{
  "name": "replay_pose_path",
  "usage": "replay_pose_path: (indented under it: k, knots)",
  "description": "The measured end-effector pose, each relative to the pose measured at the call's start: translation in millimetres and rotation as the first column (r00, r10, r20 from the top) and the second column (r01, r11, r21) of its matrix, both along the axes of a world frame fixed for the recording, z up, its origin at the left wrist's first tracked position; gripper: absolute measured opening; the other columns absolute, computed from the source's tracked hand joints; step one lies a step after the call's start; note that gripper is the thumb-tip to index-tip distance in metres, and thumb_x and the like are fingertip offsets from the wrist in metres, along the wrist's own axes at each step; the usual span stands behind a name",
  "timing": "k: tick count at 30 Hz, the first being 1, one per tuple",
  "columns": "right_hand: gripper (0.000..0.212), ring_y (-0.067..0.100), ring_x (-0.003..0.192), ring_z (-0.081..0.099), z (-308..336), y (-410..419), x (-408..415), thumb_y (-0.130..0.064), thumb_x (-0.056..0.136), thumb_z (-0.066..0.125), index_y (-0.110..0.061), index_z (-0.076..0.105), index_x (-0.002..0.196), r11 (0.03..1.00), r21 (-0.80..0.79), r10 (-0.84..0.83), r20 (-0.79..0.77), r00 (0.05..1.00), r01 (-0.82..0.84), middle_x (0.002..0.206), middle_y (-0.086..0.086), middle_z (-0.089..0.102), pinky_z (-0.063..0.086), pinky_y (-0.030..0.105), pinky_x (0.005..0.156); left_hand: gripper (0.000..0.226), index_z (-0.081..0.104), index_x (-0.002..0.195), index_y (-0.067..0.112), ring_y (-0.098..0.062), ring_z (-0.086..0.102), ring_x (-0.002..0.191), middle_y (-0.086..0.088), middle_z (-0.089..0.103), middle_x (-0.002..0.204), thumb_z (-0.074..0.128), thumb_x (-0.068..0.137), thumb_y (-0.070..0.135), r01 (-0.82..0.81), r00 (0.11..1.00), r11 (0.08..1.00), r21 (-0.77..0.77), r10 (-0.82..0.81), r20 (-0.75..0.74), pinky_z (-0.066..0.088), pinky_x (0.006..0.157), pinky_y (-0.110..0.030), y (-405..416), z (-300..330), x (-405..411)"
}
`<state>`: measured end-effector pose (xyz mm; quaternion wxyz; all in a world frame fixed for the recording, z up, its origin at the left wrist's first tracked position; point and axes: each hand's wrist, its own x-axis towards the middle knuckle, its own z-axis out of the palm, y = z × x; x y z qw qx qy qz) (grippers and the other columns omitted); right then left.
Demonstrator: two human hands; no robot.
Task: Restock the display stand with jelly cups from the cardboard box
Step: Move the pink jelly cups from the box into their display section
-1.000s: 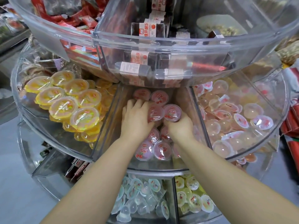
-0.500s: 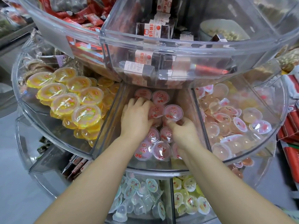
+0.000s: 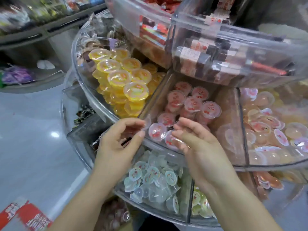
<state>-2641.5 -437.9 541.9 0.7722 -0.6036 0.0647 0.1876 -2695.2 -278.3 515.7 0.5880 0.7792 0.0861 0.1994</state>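
Both hands empty, fingers loosely curled, just outside stand [image 3: 106, 104] rim: left hand [image 3: 116, 140] at divider, right hand [image 3: 198, 147] in front of mid compartment. Pink cups [image 3: 191, 104] piled in mid compartment, btwn yellow cups [image 3: 120, 79] & pale cups [image 3: 265, 125].

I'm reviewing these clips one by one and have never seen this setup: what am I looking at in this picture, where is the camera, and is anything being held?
There is no machine here. A person wears a camera on the head, so the one view looks forward and down at their own bare arms. The left hand and right hand hover at the front edge of a clear, tiered display stand, fingers loosely curled, holding nothing. Just past them is the compartment of pink jelly cups. Left of it sit yellow jelly cups, right of it pale peach ones. The tier below holds bluish-clear cups; the tier above holds wrapped snack bars. The cardboard box is not in view.
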Motion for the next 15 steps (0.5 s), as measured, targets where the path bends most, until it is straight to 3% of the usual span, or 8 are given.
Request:
replay_pose_path:
  k: [4, 8, 11, 15]
  knots:
    - [0.022, 0.007, 0.075, 0.062, -25, 66, -52, 0.001, 0.084, 0.058, -0.019, 0.065, 0.091, 0.94, -0.042, 0.341, 0.099, 0.935, -0.338, 0.077, -0.007, 0.067, 0.05, 0.013, 0.065, 0.019, 0.065, 0.084, 0.041, -0.002, 0.063, 0.081, 0.015, 0.069, 0.087, 0.063, 0.081, 0.022, -0.269, 0.957, 0.959, -0.088, 0.256, -0.135, 0.048, 0.075, -0.01, 51, -45, -82]
    - [0.02, 0.013, 0.071, 0.053, -112, 124, -111, 0.003, 0.085, 0.058, -0.014, 0.061, 0.093, 0.766, -0.196, 0.62, -0.022, 0.784, -0.612, 0.075, 0.0, 0.058, 0.045, 0.019, 0.067, 0.029, 0.065, 0.08, 0.036, 0.0, 0.061, 0.078, 0.015, 0.068, 0.081, 0.062, 0.086, 0.008, -0.465, 0.84, 0.875, -0.135, 0.389, -0.377, 0.047, 0.071, -0.008, 92, -133, -167]
    - [0.019, 0.009, 0.067, 0.05, -220, 146, -151, 0.003, 0.085, 0.057, -0.016, 0.06, 0.09, 0.572, -0.394, 0.714, -0.191, 0.673, -0.719, 0.076, 0.001, 0.057, 0.042, 0.012, 0.065, 0.031, 0.061, 0.082, 0.031, 0.006, 0.059, 0.071, 0.009, 0.064, 0.079, 0.059, 0.087, 0.0, -0.546, 0.736, 0.824, -0.151, 0.386, -0.557, 0.044, 0.066, -0.004, 112, -223, -220]
    - [0.014, 0.016, 0.08, 0.055, -391, 146, -180, -0.003, 0.087, 0.056, -0.007, 0.062, 0.098, 0.157, -0.587, 0.754, -0.448, 0.48, -0.794, 0.09, 0.009, 0.062, 0.042, 0.016, 0.069, 0.019, 0.06, 0.093, 0.011, -0.004, 0.055, 0.073, 0.006, 0.058, 0.078, 0.057, 0.085, -0.005, -0.547, 0.587, 0.824, -0.146, 0.254, -0.769, 0.039, 0.065, -0.001, 115, -359, -266]
